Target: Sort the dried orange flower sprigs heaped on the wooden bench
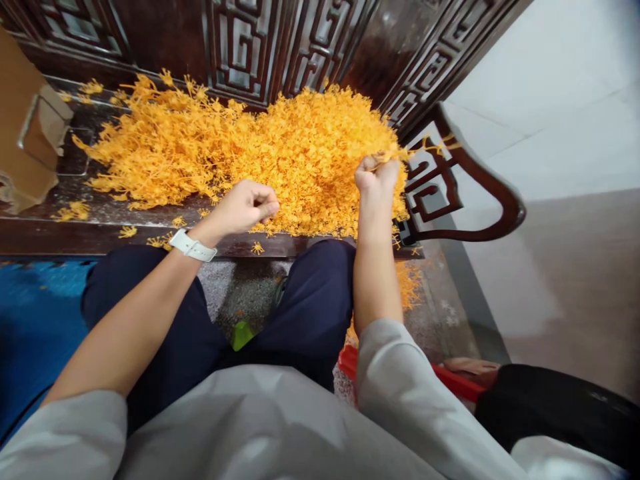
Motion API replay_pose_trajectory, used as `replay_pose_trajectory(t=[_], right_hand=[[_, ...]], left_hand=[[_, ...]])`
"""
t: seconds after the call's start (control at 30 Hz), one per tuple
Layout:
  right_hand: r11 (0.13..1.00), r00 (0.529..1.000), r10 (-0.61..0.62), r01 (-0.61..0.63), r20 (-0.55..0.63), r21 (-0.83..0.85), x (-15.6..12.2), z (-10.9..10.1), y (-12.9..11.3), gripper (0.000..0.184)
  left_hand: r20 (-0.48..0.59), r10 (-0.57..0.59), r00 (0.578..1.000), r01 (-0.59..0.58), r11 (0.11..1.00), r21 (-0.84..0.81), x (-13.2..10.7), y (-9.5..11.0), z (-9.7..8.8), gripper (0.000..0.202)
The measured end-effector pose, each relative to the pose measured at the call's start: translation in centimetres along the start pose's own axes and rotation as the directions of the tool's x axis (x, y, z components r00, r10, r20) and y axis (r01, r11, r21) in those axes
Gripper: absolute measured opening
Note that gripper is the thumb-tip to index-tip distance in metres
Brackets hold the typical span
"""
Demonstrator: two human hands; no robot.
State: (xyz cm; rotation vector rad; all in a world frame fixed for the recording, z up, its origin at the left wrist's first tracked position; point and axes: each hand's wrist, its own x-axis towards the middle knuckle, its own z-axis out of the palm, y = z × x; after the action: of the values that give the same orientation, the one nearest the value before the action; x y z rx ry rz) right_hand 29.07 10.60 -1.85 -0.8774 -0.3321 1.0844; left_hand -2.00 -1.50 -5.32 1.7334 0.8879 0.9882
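Note:
A big heap of orange plastic sprigs (280, 147) covers the seat of a dark carved wooden bench (100, 233). My right hand (377, 175) is closed in a fist at the heap's right edge, gripping a small bunch of orange sprigs that trail off to the right. My left hand (245, 205) hovers at the front of the heap with fingers curled and thumb pinched to them; what it holds, if anything, is too small to make out. A white watch (193, 245) sits on the left wrist.
A cardboard box (25, 133) stands at the bench's left end. The curved armrest (475, 180) rises on the right. Loose sprigs lie on the bench front and floor. A blue mat (35, 313) lies left, a red tray (450, 380) and a green object (243, 333) near my legs.

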Motion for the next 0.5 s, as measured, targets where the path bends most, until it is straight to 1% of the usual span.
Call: replay_pose_trajectory(t=[0.03,0.07,0.1,0.17,0.27,0.33,0.4,0.47,0.5], right_hand=[[0.998,0.997,0.02,-0.015,-0.074,0.069,0.1,-0.5,-0.4,0.035],[0.992,0.993,0.05,-0.037,-0.106,0.119,-0.1,-0.9,-0.6,0.035],[0.99,0.995,0.073,-0.063,-0.075,0.126,-0.5,-1.0,-0.6,0.036],[0.992,0.995,0.092,-0.096,0.047,0.085,-1.8,-0.8,-0.3,0.041],[0.994,0.97,0.103,-0.105,0.219,-0.005,-4.2,0.7,0.3,0.047],[0.989,0.952,0.145,-0.128,0.269,-0.081,-6.4,2.0,0.7,0.049],[0.973,0.935,0.205,-0.164,0.289,-0.16,-8.7,3.2,1.5,0.048],[0.952,0.908,0.271,-0.205,0.318,-0.227,-10.6,4.0,2.6,0.044],[0.942,0.891,0.302,-0.223,0.34,-0.253,-11.1,4.2,3.1,0.042]], left_hand=[[-0.034,-0.006,0.999,0.006,1.0,-0.008,0.2,-0.2,-0.3,0.033],[-0.078,-0.016,0.997,0.014,1.0,-0.025,0.5,-0.4,-0.5,0.034],[-0.119,-0.028,0.993,0.022,0.999,-0.048,0.8,-0.7,-0.4,0.035],[-0.17,-0.048,0.984,0.032,0.995,-0.096,1.5,-1.1,0.3,0.039],[-0.185,-0.055,0.981,0.027,0.989,-0.147,2.2,-1.1,2.3,0.05],[-0.176,-0.071,0.982,0.038,0.983,-0.182,2.5,-0.7,3.5,0.055],[-0.155,-0.11,0.982,0.071,0.97,-0.234,2.6,-0.1,4.5,0.057],[-0.128,-0.132,0.983,0.092,0.955,-0.281,2.7,0.5,5.0,0.056],[-0.123,-0.127,0.984,0.087,0.952,-0.292,2.6,0.7,5.0,0.056]])
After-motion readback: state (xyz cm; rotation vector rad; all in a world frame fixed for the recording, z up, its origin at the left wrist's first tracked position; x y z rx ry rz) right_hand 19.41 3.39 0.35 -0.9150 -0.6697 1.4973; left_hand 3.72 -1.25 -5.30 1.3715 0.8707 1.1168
